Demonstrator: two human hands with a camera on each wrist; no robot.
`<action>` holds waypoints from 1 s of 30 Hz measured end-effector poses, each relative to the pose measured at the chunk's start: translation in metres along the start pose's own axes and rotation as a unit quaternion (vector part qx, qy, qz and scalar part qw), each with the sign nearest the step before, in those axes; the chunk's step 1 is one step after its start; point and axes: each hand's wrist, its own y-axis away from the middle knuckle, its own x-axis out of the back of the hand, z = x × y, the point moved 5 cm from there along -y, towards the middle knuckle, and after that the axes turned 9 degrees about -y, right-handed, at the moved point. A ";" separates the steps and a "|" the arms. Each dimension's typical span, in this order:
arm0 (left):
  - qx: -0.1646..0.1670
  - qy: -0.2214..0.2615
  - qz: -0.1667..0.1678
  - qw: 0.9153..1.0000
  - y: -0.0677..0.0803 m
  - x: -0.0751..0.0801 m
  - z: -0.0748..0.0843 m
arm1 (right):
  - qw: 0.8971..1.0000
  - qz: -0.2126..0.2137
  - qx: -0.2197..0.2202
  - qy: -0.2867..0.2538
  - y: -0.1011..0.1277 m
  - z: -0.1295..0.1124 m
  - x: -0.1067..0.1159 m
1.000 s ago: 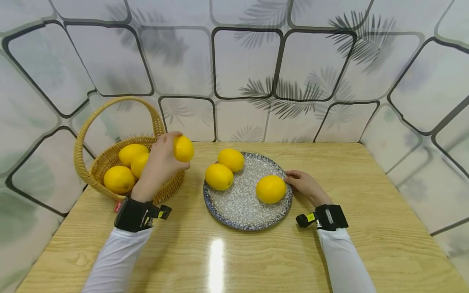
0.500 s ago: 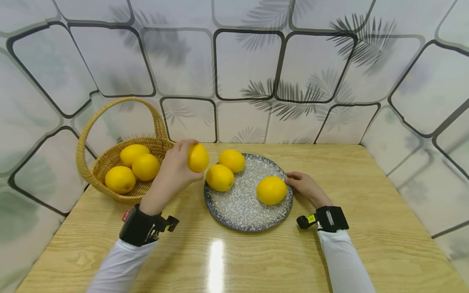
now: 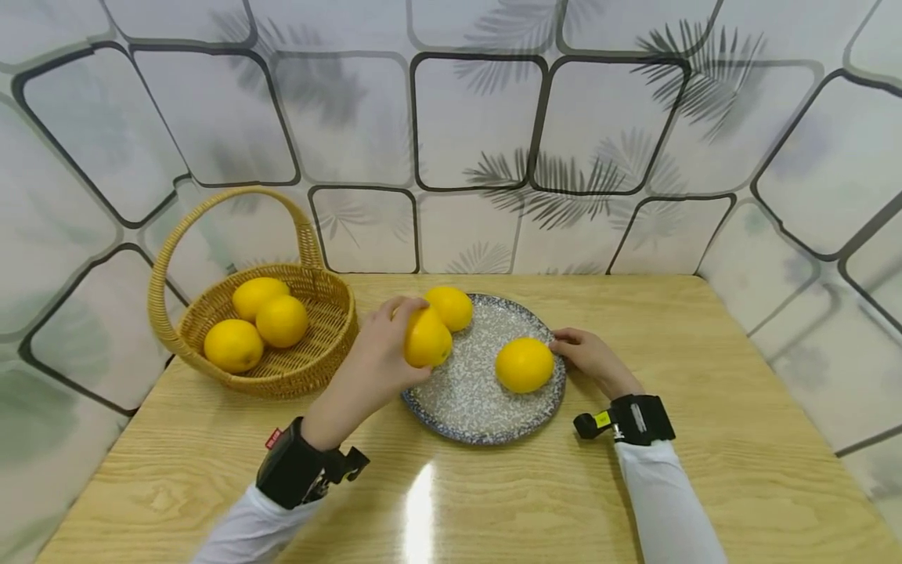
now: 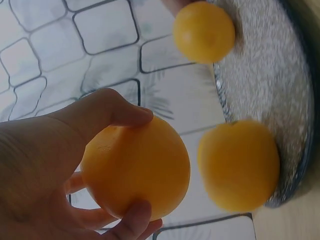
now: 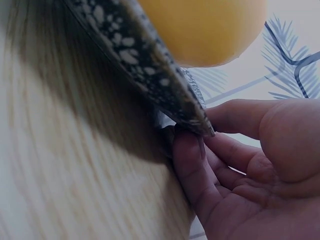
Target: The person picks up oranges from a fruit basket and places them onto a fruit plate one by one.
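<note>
My left hand [image 3: 380, 352] grips a yellow lemon [image 4: 137, 167], thumb on one side and fingertips on the other, over the left rim of a speckled grey plate [image 3: 472, 399] with a dark blue edge. From the head, that lemon largely covers another one at the plate's left. Behind them on the plate sits a lemon [image 3: 451, 307], and a further lemon [image 3: 524, 365] lies near the right rim. My right hand [image 3: 592, 362] pinches this right rim; in the right wrist view a finger reaches under the plate edge [image 5: 145, 65].
A wicker basket [image 3: 341, 337] with a tall arched handle stands at the left back, holding lemons [image 3: 282, 321] in its left part. The wooden table [image 3: 528, 501] meets a patterned wall covering [image 3: 472, 125] behind the plate and at both sides.
My left hand has carried its lemon rightward from beside the basket to the plate's left side. The basket's inside now shows more. My right hand stays at the plate's rim.
</note>
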 end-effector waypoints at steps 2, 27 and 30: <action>-0.003 -0.005 -0.003 1.000 0.001 -0.005 0.006 | 1.000 0.002 0.001 0.000 -0.001 -0.002 0.001; -0.048 -0.011 -0.054 0.997 0.023 -0.067 0.035 | 0.999 0.025 0.029 0.017 0.006 0.003 -0.001; -0.050 -0.016 -0.062 0.997 0.021 -0.070 0.035 | 0.999 0.028 0.037 0.017 0.005 0.001 -0.001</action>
